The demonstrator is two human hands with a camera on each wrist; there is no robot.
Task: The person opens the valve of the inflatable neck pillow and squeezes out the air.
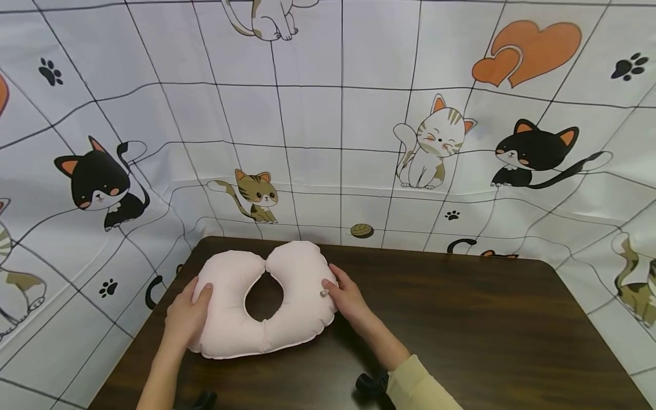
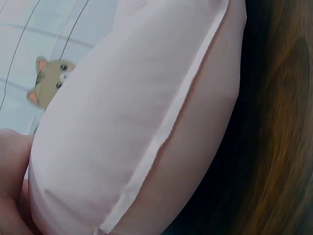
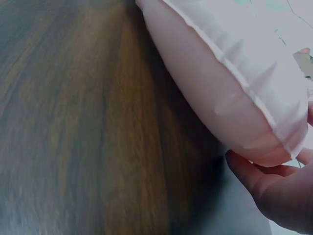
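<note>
A pale pink inflated neck pillow (image 1: 225, 307) is at the left of the table, its round opening in the middle and its two ends meeting at the far side. My left hand (image 1: 185, 313) grips its left side, thumb on top. On the opposite side, my right hand (image 1: 349, 297) holds the edge, thumb on top beside a small pale valve (image 1: 324, 293). The left wrist view shows the puffed side and seam of the pillow (image 2: 122, 107), with part of the hand at lower left. In the right wrist view, fingers (image 3: 244, 169) reach under the pillow's rounded edge.
The dark wooden table (image 1: 461, 319) extends to the right of the pillow. Behind and beside it hangs a white grid-patterned sheet (image 1: 379, 119) printed with cats, hearts and paws. A black object (image 1: 371, 384) shows by the right sleeve, another (image 1: 205, 400) beside the left forearm.
</note>
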